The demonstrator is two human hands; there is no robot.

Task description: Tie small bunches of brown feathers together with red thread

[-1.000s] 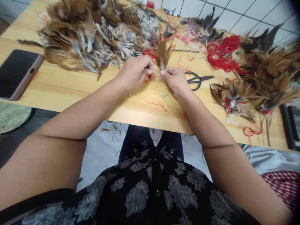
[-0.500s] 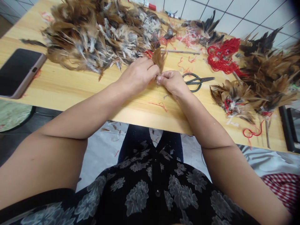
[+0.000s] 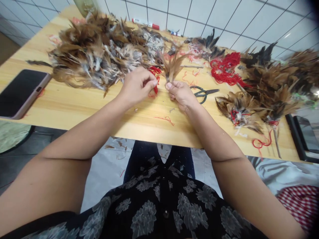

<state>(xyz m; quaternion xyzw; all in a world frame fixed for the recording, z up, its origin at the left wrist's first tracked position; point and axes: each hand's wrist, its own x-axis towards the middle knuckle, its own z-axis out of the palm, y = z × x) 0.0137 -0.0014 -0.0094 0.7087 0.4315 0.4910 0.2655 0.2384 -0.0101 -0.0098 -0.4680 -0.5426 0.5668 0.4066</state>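
Wooden table (image 3: 139, 122): pale, smooth surface with long grain and a straight front edge.
Loose feather pile (image 3: 99, 49): curved brown vanes over white, downy bases, heaped across the table's left side.
Right-side feather heap (image 3: 276, 79): bushy, overlapping brown blades, some with dark, pointed tips.
Phone (image 3: 23, 93): flat rounded rectangle, glassy black face, pinkish case.
Tied bundle (image 3: 240, 111): splayed brown feathers round a whitish, fuzzy middle wound with red thread.
Red yarn (image 3: 225, 68): soft, tangled loops beside the right-side feather heap.
Left hand (image 3: 138, 84): fingers curled, apart from the tuft; I cannot tell whether it pinches anything.
Right hand (image 3: 180, 94): thumb and fingers pinching the feather tuft at its base.
Feather tuft (image 3: 172, 68): slim brown vanes fanning upward, between the 2 hands, nearer the right.
Scissors (image 3: 205, 93): dark metal, 2 looped handles, tapered blades, just beside the right hand.
Marker (image 3: 146, 24): white cylinder, red cap, near the tiled wall (image 3: 179, 16).
Thread scrap (image 3: 165, 119): thin, crinkled red strand on bare wood.
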